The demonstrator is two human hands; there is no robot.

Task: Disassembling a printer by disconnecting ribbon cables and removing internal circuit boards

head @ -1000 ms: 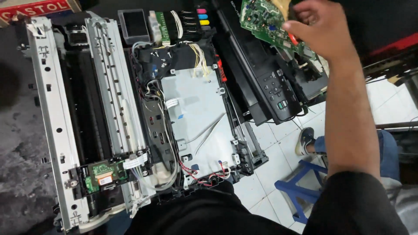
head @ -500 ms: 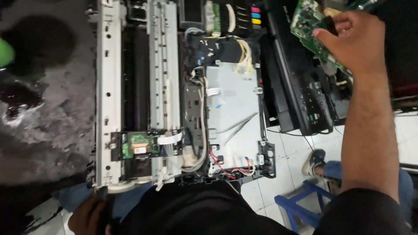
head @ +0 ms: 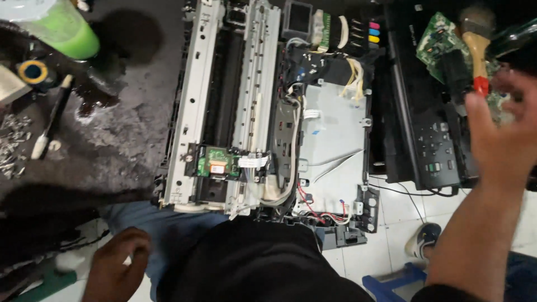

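An opened printer chassis (head: 246,100) with metal rails lies in front of me, a grey metal plate (head: 335,128) on its right half and a small green board (head: 217,162) on the carriage. My right hand (head: 503,134) is blurred at the right, fingers apart, just below a brush (head: 475,50) with a wooden and red handle. The brush lies over a green circuit board (head: 439,42) on the black printer cover (head: 430,145). My left hand (head: 117,263) rests low at the left by my knee, holding nothing.
A green cup (head: 67,31), a tape roll (head: 32,71), a thin white-tipped tool (head: 50,120) and several loose screws (head: 11,145) lie on the dark wet worktop at left. Coloured ink tanks (head: 373,32) sit at the top. A blue stool (head: 391,279) and a shoe (head: 422,240) are on the tiled floor.
The view has swung left and down. My right hand has let go of the green circuit board and drawn back below it. My left hand has come further into view.
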